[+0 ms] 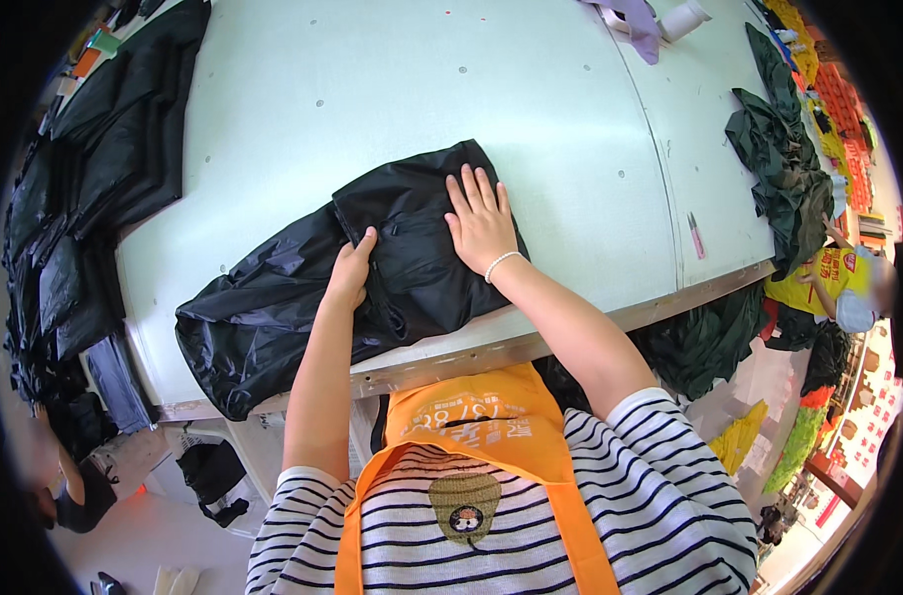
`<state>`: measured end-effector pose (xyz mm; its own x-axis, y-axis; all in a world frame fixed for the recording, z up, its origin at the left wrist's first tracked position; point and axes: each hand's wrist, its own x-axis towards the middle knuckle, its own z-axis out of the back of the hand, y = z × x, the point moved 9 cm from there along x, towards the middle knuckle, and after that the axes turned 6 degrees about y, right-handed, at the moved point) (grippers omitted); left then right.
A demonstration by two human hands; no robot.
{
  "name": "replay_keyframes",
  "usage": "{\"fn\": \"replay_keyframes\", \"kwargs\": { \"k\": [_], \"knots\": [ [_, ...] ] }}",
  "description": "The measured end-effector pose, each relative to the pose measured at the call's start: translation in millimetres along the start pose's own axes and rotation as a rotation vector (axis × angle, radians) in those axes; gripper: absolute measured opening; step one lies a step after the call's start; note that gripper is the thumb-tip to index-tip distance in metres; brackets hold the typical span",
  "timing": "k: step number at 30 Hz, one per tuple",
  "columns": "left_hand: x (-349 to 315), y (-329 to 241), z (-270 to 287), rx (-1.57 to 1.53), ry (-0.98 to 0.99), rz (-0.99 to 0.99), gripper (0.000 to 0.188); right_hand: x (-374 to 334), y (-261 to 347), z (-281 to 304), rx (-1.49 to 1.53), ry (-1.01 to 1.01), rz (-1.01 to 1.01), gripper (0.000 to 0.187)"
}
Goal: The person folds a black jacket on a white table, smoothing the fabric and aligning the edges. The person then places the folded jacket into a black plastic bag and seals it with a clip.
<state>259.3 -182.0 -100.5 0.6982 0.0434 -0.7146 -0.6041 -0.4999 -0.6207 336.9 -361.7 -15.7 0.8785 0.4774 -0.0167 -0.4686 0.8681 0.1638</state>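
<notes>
A black garment of thin, shiny fabric [273,297] lies partly folded near the front edge of the table. Its right part forms a thick, squarish bundle, while the left part spreads out loose and wrinkled. My left hand [350,270] grips the folded edge in the middle of the garment, thumb on top and the other fingers hidden by the cloth. On the upper right of the bundle, my right hand [481,223] lies flat with its fingers spread, pressing on the fabric.
The pale table [392,89] has a metal front edge. Stacked black garments [124,129] lie at left, crumpled dark green cloth [783,159] at right. A small pink-handled tool [697,238] is nearer; purple cloth [638,25] and a white roll [684,18] are far. Other people [853,288] are at both sides.
</notes>
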Motion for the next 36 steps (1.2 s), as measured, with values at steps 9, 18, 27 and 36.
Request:
{"fn": "replay_keyframes", "kwargs": {
  "k": [9,18,27,36],
  "knots": [
    [-2,-1,11,0.067,-0.039,-0.129,0.046,63,-15,-6,-0.003,0.009,0.142,0.051],
    [-1,8,29,-0.335,0.087,0.032,0.034,19,-13,21,0.45,-0.022,0.334,0.056],
    [-119,-121,18,1.201,-0.808,-0.804,0.069,-1,28,-5,0.022,0.069,0.29,0.058],
    [-109,-78,53,1.772,-0.082,-0.666,0.121,4,111,14,-0.087,0.386,0.331,0.06]
  ]
}}
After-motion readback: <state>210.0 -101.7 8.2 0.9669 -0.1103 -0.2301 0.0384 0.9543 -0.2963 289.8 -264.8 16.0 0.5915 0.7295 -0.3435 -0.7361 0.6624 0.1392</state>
